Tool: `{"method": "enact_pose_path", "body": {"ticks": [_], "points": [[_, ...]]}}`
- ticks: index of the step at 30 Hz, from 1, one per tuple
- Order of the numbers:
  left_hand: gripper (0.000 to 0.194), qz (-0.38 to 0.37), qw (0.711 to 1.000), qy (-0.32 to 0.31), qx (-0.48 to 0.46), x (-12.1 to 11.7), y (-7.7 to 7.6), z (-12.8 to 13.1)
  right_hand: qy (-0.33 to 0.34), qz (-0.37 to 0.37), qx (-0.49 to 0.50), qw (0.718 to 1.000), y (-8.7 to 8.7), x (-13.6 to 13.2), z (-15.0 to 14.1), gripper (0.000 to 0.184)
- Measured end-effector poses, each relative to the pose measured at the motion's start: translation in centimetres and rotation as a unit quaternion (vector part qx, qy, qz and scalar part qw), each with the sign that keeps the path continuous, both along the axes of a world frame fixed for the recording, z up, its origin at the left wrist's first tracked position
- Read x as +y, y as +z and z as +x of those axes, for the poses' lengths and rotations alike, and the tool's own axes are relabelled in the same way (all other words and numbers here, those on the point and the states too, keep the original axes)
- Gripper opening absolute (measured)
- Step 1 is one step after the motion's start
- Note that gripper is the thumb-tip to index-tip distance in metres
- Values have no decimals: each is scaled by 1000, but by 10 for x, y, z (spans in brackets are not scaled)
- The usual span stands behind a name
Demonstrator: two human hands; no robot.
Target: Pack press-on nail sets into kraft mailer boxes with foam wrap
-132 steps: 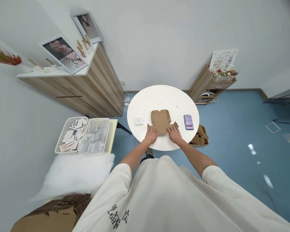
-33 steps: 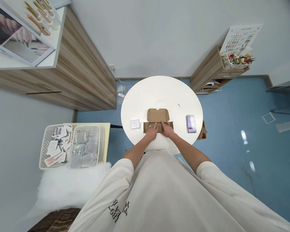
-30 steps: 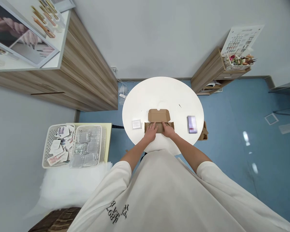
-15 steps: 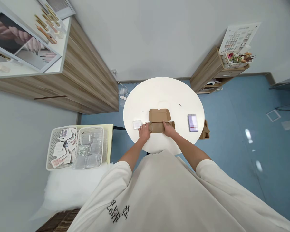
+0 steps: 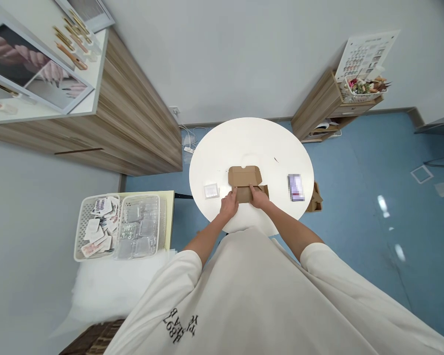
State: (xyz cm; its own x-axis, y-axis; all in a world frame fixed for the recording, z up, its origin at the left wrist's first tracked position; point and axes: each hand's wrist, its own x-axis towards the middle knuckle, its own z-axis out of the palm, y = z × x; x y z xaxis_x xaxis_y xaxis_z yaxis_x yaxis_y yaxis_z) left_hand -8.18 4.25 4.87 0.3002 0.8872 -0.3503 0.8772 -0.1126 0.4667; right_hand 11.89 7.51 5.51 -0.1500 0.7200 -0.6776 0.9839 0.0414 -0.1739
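Observation:
On the white round table [image 5: 249,140] lies a brown cardboard box [image 5: 245,176], its lid flap spread away from me. My left hand [image 5: 230,204] grips the box's left end, with the thumb at the inner edge. At the right end my right hand [image 5: 259,197] is closed on the near side, thumb on top. A small side flap sticks out just beyond the right hand. Left of the box rests a small clear case [image 5: 211,191]. The undersides of both hands' grips are hidden.
A purple packet [image 5: 296,188], blurred over, lies on the table's right side. Another cardboard box [image 5: 315,198] stands below that edge. To the left, white baskets [image 5: 77,229] hold cards and clear cases. Wooden cabinets [image 5: 140,113] flank the table.
My left hand has shifted right and inward along the box, and the left end's side flap no longer shows sticking out. My right hand has stayed about where it was.

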Motion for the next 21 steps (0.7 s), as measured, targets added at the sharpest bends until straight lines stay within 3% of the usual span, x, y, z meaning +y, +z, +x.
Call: {"method": "enact_pose_path", "body": {"ticks": [3,9,21], "points": [[75,-4,1000,-14,-14,-7,2,4,4,1,7,1000,1,0,0,103],[54,-33,997,-64,42,-5,-1,2,4,-11,6,1000,2,1,0,104],[37,30,975,-167,143,10,3,-1,3,-19,1,1000,7,3,-2,107]]}}
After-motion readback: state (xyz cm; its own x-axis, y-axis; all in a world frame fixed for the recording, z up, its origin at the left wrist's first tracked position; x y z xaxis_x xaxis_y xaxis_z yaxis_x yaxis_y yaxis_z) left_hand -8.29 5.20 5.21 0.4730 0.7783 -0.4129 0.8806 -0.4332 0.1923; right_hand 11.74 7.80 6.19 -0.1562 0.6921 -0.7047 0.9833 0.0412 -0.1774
